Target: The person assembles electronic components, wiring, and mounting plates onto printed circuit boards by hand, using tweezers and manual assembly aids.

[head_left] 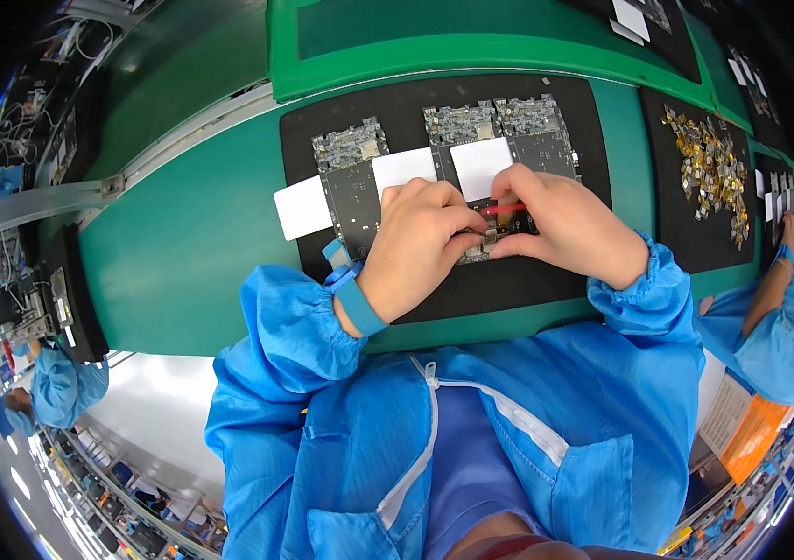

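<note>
Circuit boards lie side by side on a black mat: one at the left (pixel 350 201) and two adjoining ones at the right, with the rightmost board (pixel 543 149) partly under my right hand. My left hand (pixel 420 238), wearing a blue wrist strap (pixel 359 306), is closed, its thumb and forefinger at the lower part of the right-hand boards. My right hand (pixel 569 224) curls in from the other side, thumb and forefinger bent around the same spot. A thin red strip (pixel 502 210) shows between the fingertips, above an orange-brown patch. What each hand pinches is too small and covered to name.
White cards (pixel 483 169) lie over the boards, one (pixel 303 209) at the far left. On a second black mat at the right is a pile of small gold and silver parts (pixel 709 168). A green raised ledge (pixel 471 65) runs behind. A co-worker's hands (pixel 793 233) work at far right.
</note>
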`<state>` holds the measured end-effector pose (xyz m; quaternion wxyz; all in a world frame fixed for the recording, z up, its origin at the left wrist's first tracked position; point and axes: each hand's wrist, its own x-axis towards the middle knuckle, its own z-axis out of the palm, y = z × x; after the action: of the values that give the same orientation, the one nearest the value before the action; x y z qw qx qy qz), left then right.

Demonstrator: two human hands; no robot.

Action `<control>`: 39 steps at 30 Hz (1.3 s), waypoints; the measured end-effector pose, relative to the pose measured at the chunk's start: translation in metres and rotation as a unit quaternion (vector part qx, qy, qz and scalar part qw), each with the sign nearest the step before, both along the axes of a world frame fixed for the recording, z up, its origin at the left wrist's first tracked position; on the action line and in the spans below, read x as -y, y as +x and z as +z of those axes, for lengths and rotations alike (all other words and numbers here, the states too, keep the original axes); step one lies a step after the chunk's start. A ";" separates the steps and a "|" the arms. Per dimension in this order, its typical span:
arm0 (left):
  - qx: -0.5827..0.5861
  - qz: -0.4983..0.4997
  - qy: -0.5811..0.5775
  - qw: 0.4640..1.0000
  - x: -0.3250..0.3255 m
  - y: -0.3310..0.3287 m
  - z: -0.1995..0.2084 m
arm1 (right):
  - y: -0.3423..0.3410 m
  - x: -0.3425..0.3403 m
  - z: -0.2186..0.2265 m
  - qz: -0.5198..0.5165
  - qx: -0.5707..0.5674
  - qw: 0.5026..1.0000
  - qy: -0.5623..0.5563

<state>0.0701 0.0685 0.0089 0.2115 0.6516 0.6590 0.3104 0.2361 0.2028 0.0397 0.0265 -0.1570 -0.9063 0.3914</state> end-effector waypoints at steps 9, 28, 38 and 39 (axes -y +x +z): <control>-0.079 0.047 0.025 0.995 0.008 -0.011 0.003 | -0.002 -0.011 -0.015 0.076 -0.098 0.980 0.155; -0.117 0.026 -0.036 0.992 0.011 -0.007 0.017 | 0.068 -0.014 0.005 -0.179 -0.094 0.975 0.094; -0.147 0.002 0.017 0.989 0.000 0.010 0.044 | 0.184 -0.087 -0.040 -0.514 0.025 0.820 0.251; -0.142 0.004 0.023 0.990 0.000 0.010 0.044 | 0.185 -0.088 -0.043 -0.501 0.007 0.824 0.266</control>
<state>0.0806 0.0689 0.0527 0.0995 0.6911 0.6778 0.2304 0.4210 0.2903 -0.0035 0.2530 -0.5790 -0.7721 0.0673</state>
